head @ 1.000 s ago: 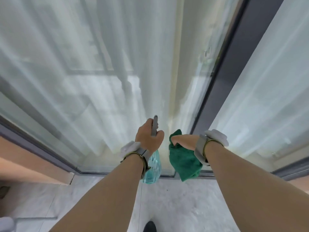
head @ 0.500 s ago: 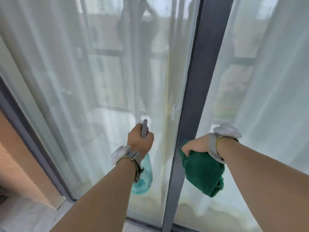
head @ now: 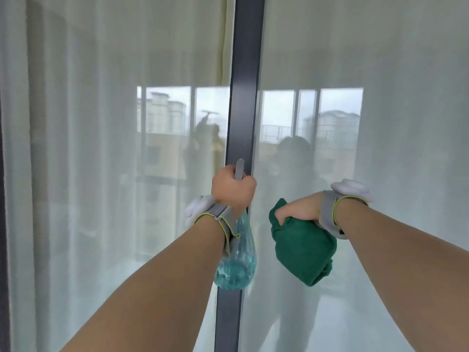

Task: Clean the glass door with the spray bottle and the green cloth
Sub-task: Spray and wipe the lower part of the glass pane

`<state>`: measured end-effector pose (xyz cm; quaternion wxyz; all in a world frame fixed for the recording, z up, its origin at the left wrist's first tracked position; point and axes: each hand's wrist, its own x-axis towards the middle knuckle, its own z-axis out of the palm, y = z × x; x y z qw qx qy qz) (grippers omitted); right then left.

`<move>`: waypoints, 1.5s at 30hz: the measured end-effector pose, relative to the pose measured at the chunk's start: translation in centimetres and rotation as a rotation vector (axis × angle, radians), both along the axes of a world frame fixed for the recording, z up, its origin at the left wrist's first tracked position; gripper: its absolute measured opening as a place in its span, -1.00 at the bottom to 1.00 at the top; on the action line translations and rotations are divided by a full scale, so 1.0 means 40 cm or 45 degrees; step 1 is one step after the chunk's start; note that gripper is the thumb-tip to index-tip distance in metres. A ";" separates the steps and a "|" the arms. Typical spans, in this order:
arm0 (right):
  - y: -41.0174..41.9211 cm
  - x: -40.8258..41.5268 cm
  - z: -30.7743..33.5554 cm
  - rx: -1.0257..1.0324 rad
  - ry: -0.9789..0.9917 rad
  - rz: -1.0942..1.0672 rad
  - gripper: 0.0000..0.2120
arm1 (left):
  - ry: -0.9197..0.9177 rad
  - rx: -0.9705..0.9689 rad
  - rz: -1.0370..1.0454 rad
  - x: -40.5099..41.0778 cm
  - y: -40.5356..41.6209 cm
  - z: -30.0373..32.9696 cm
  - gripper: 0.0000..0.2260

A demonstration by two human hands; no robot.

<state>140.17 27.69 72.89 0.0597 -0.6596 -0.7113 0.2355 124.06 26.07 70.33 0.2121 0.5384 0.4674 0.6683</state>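
In the head view, both forearms are seen stretched forward toward the glass door (head: 355, 123), whose panes are backed by pale sheer curtains (head: 76, 123). The left hand (head: 233, 189) is closed in a fist around the neck of the spray bottle (head: 237, 262); the grey top of the sprayer is seen rising just above the knuckles, while the clear, blue-tinted body hangs below the wrist, beside the forearm. Directly behind this hand and the bottle, the dark vertical door frame (head: 245, 72) is seen running from top to bottom between the two panes. The right hand (head: 297, 212) is held to the right of the left hand, well apart from it and slightly lower, with its fingers curled round the green cloth (head: 302, 250); the cloth is bunched in the grip and most of it hangs beneath the palm, in front of the right-hand pane. Whether the cloth touches the glass cannot be told. A grey strap carrying a white device (head: 351, 189) is worn on the right wrist, and a matching one on the left. Buildings and dim figures are reflected in the glass beyond both hands.
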 end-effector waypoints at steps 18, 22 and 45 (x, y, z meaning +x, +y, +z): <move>0.079 0.135 0.441 1.189 1.921 -0.499 -0.76 | 0.185 0.180 -0.161 0.140 0.074 0.579 -0.49; 0.086 0.176 0.453 0.737 2.245 -0.327 -0.53 | 0.220 0.214 -0.158 0.159 0.099 0.637 -0.47; 0.193 0.186 0.429 1.687 -0.190 -0.226 -0.38 | 0.100 0.288 -0.034 0.206 0.164 0.622 -0.83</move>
